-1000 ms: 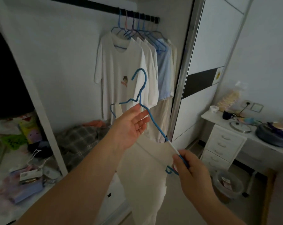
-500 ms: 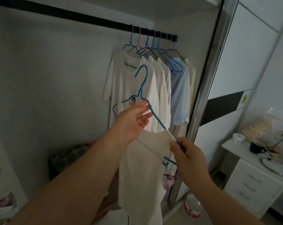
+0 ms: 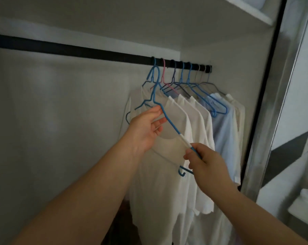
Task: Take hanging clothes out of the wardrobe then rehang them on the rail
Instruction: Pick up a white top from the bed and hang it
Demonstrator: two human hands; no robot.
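Now both hands, left and right, apparently grip the blue hanger below the rail.

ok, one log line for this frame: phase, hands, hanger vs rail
phase: rehang approach | left hand: grips blue hanger near neck | right hand: pinches hanger end | white garment: on hanger | hook: below rail, not on

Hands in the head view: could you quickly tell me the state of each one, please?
Left hand: holds the blue hanger near its neck.
Right hand: fingers pinch the hanger's lower arm, where the white garment hangs.
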